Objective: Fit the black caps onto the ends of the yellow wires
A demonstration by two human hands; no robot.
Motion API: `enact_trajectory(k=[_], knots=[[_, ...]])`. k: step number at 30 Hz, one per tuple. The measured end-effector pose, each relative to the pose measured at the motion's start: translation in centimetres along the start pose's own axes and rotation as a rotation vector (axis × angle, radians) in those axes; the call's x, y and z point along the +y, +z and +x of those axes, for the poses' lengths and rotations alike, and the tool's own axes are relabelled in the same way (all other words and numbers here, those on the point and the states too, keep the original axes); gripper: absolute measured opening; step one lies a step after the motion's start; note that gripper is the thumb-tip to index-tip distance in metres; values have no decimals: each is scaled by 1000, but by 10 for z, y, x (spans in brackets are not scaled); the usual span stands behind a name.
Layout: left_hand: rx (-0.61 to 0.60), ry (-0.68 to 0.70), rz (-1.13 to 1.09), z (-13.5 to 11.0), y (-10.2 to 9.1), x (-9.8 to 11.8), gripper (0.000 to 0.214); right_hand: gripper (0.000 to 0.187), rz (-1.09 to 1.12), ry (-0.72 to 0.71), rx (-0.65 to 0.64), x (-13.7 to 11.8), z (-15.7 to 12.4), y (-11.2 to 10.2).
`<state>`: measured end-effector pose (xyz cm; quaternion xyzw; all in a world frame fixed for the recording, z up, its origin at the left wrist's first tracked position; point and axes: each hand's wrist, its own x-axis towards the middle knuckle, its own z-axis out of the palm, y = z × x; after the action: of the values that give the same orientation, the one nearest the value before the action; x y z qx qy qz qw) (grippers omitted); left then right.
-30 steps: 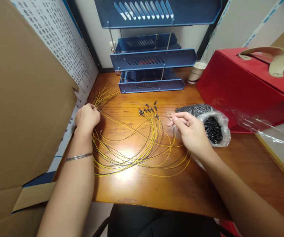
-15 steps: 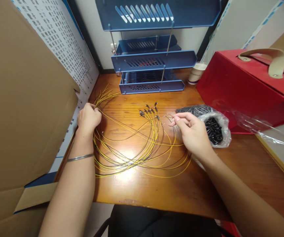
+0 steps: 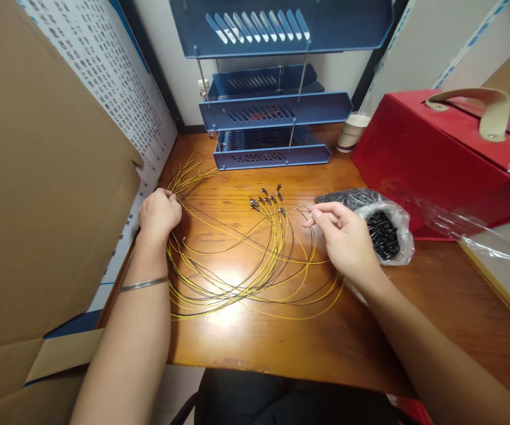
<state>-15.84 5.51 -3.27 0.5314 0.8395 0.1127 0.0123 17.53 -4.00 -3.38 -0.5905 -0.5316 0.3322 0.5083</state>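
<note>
A bundle of thin yellow and black wires (image 3: 246, 289) lies in loose loops on the wooden table. My left hand (image 3: 161, 209) is closed around the bundle at the left, and the loose wire ends (image 3: 190, 174) fan out beyond it. Small black connectors (image 3: 267, 198) tip several wires in the middle of the table. On the right, my right hand (image 3: 341, 233) is closed in a pinch on thin wire ends (image 3: 303, 210), its fingertips pointing left. Just behind that hand sits a clear plastic bag (image 3: 404, 230) full of small black pieces (image 3: 383, 235).
A blue tiered file rack (image 3: 273, 156) stands at the back, with a paper cup (image 3: 352, 133) beside it. The red box (image 3: 423, 153) with a beige handle occupies the right. Tall cardboard (image 3: 51, 195) borders the left side. The wooden table's (image 3: 281, 348) front edge is near me.
Hardly anything differs. Both hands keep their grips in nearly the same places; the wire ends beyond my left hand have shifted slightly, and the view has moved a little.
</note>
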Motion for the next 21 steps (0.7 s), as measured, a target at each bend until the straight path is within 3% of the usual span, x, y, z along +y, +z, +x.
enact_trajectory(k=[21], knots=[[-30, 9, -33, 1, -1, 1, 42, 20, -8, -11, -6, -1, -1, -1]])
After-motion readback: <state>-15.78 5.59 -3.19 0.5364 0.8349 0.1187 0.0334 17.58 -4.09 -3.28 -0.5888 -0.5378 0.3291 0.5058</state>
